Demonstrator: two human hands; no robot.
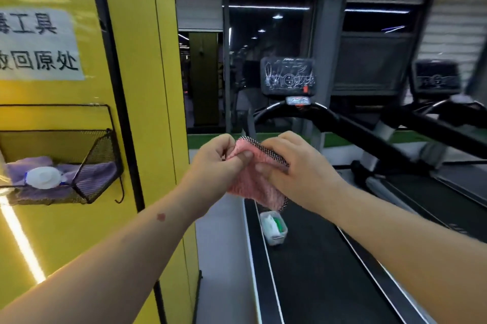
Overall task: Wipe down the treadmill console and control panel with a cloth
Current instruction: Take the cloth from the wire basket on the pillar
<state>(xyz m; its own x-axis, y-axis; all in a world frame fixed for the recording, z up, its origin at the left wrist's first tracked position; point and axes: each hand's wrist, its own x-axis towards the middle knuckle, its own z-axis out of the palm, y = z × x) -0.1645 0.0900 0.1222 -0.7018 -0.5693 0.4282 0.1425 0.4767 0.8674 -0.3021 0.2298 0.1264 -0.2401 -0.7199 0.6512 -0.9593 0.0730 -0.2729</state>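
A pink cloth (253,181) with a black-and-white checked edge hangs between both hands in the middle of the view. My left hand (214,163) pinches its upper left corner with thumb and fingers. My right hand (297,173) grips its right side, fingers curled over the checked edge. Beyond the hands stands the treadmill, its dark console screen (288,76) upright, with a small control panel (297,100) just below it between the curved handlebars. The hands are well short of the console.
A yellow cabinet (79,113) fills the left, carrying a wire basket (100,165) with purple cloths and a white cap. A small clear container (274,227) sits on the treadmill belt (316,271). A second treadmill (434,78) stands to the right.
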